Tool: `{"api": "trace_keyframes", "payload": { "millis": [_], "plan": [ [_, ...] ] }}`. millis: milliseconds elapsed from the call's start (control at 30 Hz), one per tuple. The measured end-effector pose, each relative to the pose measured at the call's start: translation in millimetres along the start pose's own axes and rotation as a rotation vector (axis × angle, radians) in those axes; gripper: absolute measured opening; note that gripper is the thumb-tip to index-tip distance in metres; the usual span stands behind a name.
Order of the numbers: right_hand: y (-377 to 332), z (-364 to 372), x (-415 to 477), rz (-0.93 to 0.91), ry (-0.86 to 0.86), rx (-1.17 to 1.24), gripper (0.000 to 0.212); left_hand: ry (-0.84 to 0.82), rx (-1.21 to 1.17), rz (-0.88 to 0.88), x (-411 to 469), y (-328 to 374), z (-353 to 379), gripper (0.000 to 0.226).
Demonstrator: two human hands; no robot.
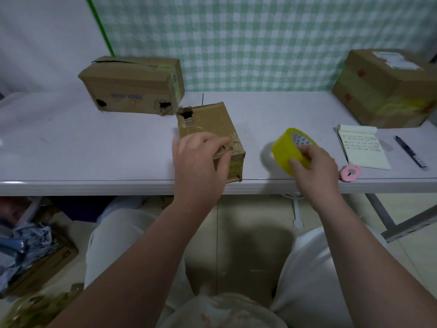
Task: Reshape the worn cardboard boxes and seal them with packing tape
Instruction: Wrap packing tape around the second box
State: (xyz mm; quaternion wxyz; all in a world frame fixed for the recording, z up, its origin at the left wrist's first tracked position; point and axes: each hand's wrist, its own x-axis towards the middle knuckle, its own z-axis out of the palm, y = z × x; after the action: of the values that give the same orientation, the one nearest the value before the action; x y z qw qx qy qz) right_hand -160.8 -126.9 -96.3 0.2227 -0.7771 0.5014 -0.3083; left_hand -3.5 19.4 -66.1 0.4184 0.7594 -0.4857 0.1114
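At frame centre, a worn cardboard box (210,133) is gripped by the left hand (201,159) on the bench (94,143); a yellow packing-tape roll (287,150) is pinched by the right hand (314,166).

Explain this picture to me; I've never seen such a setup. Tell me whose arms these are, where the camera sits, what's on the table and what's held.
No machine here: the arms are a person's, and the one picture comes from a wide-angle camera worn on their head, looking down. The left hand holds the near end of a small worn box on the white table. The right hand holds a yellow tape roll. Also on the table: a long torn box at back left, a bigger box at right, a notepad, a pen and a small pink round item.
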Motion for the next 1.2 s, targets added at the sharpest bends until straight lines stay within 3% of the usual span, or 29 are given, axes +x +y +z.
{"api": "trace_keyframes", "payload": {
  "millis": [133,233,367,467,600,700,800,1000,1200],
  "plan": [
    [-18.0,-11.2,-28.2,0.079,-0.100,0.608,0.020,0.039,-0.160,0.084,3.7,19.0,-2.8,0.023],
    [-25.7,-16.9,-42.8,0.115,-0.217,0.854,0.019,-0.060,-0.274,0.033,6.6,30.8,-2.7,0.027],
    [-28.7,-20.6,-49.0,0.226,-0.265,1.013,0.027,-0.315,-0.424,-0.121,7.0,42.3,-0.8,0.034],
    [-32.1,-24.5,-49.2,0.360,-0.236,1.104,0.021,-0.390,-0.405,-0.051,1.0,44.4,4.2,0.038],
    [-34.0,-27.3,-45.8,0.546,-0.244,1.176,0.040,-0.457,-0.366,0.017,-9.9,45.8,10.5,0.048],
    [-32.7,-28.7,-42.8,0.651,-0.290,1.240,0.027,-0.524,-0.313,0.094,-14.7,45.9,15.3,0.058],
    [-31.4,-30.4,-39.8,0.727,-0.288,1.334,0.028,-0.604,-0.265,0.201,-19.0,43.5,17.6,0.067],
    [-32.2,-26.6,-36.6,0.805,-0.260,1.368,0.043,-0.350,-0.259,0.260,-21.1,36.0,23.4,0.033],
    [-32.2,-25.0,-35.5,0.814,-0.259,1.424,0.028,-0.231,-0.286,0.173,-20.4,36.0,22.9,0.022]
  ]
}}
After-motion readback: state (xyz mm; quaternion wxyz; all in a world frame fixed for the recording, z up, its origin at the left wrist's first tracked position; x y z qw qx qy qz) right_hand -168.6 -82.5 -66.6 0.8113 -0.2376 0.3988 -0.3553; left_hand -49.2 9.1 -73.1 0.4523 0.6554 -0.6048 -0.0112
